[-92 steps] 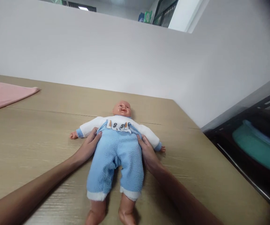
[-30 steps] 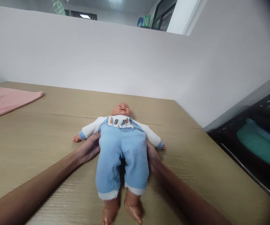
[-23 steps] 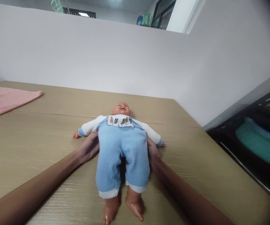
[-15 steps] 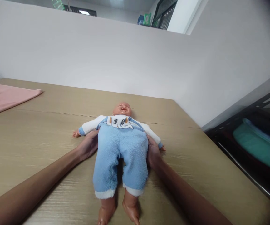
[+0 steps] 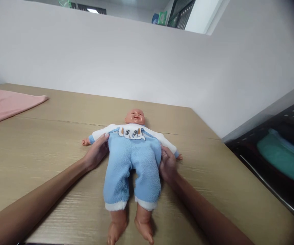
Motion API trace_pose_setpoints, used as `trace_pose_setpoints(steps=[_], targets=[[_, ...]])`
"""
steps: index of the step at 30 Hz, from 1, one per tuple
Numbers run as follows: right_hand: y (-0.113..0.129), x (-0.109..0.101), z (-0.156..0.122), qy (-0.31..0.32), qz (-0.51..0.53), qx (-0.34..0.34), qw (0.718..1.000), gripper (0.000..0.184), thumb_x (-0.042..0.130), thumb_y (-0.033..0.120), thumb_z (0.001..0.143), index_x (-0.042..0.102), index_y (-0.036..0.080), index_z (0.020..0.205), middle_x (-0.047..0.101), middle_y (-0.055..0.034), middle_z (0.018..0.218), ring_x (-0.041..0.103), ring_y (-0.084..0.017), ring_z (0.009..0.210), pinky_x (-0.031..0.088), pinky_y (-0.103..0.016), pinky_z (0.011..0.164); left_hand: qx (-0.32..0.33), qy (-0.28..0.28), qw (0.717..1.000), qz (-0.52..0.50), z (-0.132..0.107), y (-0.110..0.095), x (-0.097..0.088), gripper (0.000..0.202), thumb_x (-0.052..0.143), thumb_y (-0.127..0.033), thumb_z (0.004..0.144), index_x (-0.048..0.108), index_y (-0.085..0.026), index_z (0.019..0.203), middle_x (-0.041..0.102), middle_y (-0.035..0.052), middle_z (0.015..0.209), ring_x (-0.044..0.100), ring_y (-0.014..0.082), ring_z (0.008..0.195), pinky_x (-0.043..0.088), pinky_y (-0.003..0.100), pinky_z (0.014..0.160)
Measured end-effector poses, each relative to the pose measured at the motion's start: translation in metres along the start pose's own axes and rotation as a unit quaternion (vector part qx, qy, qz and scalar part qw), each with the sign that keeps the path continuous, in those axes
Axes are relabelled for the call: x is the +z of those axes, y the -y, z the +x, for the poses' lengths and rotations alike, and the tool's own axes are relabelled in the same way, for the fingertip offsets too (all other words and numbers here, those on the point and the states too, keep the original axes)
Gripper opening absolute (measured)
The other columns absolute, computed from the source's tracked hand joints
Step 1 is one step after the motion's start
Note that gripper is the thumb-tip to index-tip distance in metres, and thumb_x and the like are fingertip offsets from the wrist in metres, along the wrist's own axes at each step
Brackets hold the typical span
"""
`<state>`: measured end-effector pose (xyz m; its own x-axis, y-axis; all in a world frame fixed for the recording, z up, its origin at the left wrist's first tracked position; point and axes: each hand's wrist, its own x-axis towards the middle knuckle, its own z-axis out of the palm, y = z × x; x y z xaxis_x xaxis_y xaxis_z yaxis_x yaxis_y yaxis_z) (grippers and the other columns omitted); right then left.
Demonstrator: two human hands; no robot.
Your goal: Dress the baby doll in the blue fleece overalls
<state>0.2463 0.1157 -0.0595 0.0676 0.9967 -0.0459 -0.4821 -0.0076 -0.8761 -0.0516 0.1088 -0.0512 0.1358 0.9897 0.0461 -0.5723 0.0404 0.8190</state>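
Observation:
A baby doll point(image 5: 135, 117) lies on its back on the wooden table point(image 5: 47, 149), head toward the wall and bare feet toward me. It wears light blue fleece overalls point(image 5: 133, 153) with an elephant face on the bib, over a white top with blue cuffs. At the doll's left-hand side in the picture, my left hand point(image 5: 98, 152) is closed on the overalls near the waist, thumb on top and other fingers partly hidden. Across from it, my right hand point(image 5: 168, 162) grips the opposite side of the overalls with curled fingers. Both doll arms are spread outward.
A pink cloth point(image 5: 9, 103) lies at the table's left. Behind the table stands a white wall point(image 5: 116, 61) with an opening at the top. To the right, beyond the table edge, is a dark rack point(image 5: 266, 160) with a teal item point(image 5: 284, 156) on it.
Both hands have shifted slightly at the overalls' sides; my left thumb now shows on top and my right fingers look more curled. The view has moved a little. The doll stays lying flat.

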Motion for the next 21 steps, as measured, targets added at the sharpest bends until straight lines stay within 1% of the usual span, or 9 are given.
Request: trace_pose_setpoints(steps=[3,6,8,10,11,13,15,17,21], targets=[[0.002,0.002,0.000,-0.012,0.012,0.040,0.999,0.034,0.089,0.052,0.072,0.081,0.028,0.094,0.085,-0.0020,0.086,0.080,-0.036,0.111,0.069,-0.050,0.100,-0.013,0.021,0.999,0.023,0.001,-0.002,-0.002,0.044,0.082,-0.054,0.098,0.083,-0.019,0.125,0.080,0.0120,0.142,0.060,0.0409,0.149,0.040,0.054,0.133],[0.003,0.006,0.001,-0.006,0.009,0.043,0.999,0.033,0.088,0.052,0.075,0.081,0.027,0.096,0.084,-0.0021,0.087,0.080,-0.034,0.107,0.068,-0.047,0.098,-0.027,0.019,0.998,0.054,0.002,-0.003,-0.004,0.044,0.084,-0.054,0.096,0.084,-0.019,0.123,0.081,0.0132,0.137,0.065,0.0412,0.142,0.042,0.054,0.130],[0.003,0.006,0.001,-0.011,-0.007,0.012,1.000,0.029,0.090,0.049,0.076,0.079,0.028,0.093,0.082,0.0005,0.088,0.078,-0.029,0.102,0.067,-0.040,0.094,-0.024,0.015,0.998,0.064,0.002,-0.004,-0.005,0.040,0.086,-0.052,0.095,0.085,-0.020,0.121,0.082,0.0128,0.134,0.068,0.0391,0.136,0.045,0.051,0.126],[0.002,0.004,0.000,-0.014,-0.038,-0.030,0.999,0.025,0.092,0.044,0.075,0.077,0.030,0.087,0.078,0.0034,0.086,0.073,-0.024,0.093,0.064,-0.033,0.088,-0.013,0.011,0.998,0.067,0.001,-0.005,-0.004,0.038,0.089,-0.049,0.094,0.085,-0.021,0.119,0.083,0.0113,0.130,0.071,0.0352,0.130,0.049,0.046,0.121],[0.002,0.003,-0.002,-0.009,-0.062,-0.054,0.997,0.024,0.093,0.043,0.077,0.075,0.030,0.085,0.075,0.0043,0.084,0.069,-0.022,0.087,0.062,-0.031,0.084,-0.004,0.007,0.998,0.069,0.001,-0.005,-0.004,0.037,0.091,-0.048,0.093,0.084,-0.021,0.118,0.083,0.0102,0.128,0.072,0.0326,0.126,0.051,0.043,0.117],[0.004,0.000,-0.005,0.014,-0.125,-0.100,0.987,0.025,0.089,0.046,0.084,0.071,0.030,0.085,0.068,0.0043,0.081,0.062,-0.020,0.079,0.058,-0.031,0.078,0.018,-0.004,0.997,0.073,0.000,-0.006,-0.003,0.034,0.092,-0.047,0.092,0.083,-0.022,0.113,0.083,0.0077,0.122,0.072,0.0272,0.116,0.053,0.037,0.109],[0.008,0.000,-0.007,0.026,-0.194,-0.139,0.971,0.025,0.081,0.051,0.092,0.067,0.030,0.089,0.065,0.0027,0.082,0.059,-0.021,0.078,0.056,-0.033,0.078,0.040,-0.016,0.996,0.081,0.000,-0.005,-0.004,0.033,0.092,-0.049,0.092,0.081,-0.023,0.108,0.081,0.0055,0.116,0.071,0.0228,0.106,0.054,0.033,0.100],[0.011,0.003,-0.006,0.014,-0.251,-0.163,0.954,0.027,0.074,0.055,0.097,0.066,0.030,0.092,0.066,0.0000,0.088,0.061,-0.024,0.085,0.056,-0.036,0.085,0.055,-0.027,0.994,0.089,0.000,-0.004,-0.005,0.034,0.090,-0.052,0.094,0.078,-0.023,0.106,0.079,0.0041,0.112,0.068,0.0206,0.101,0.053,0.031,0.094],[0.012,0.009,0.003,-0.003,-0.293,-0.153,0.944,0.034,0.069,0.061,0.100,0.073,0.027,0.099,0.075,-0.0067,0.103,0.068,-0.030,0.108,0.054,-0.044,0.110,0.073,-0.041,0.988,0.126,0.002,-0.001,-0.006,0.036,0.086,-0.055,0.097,0.076,-0.023,0.110,0.077,0.0033,0.112,0.066,0.0205,0.104,0.050,0.031,0.097]])
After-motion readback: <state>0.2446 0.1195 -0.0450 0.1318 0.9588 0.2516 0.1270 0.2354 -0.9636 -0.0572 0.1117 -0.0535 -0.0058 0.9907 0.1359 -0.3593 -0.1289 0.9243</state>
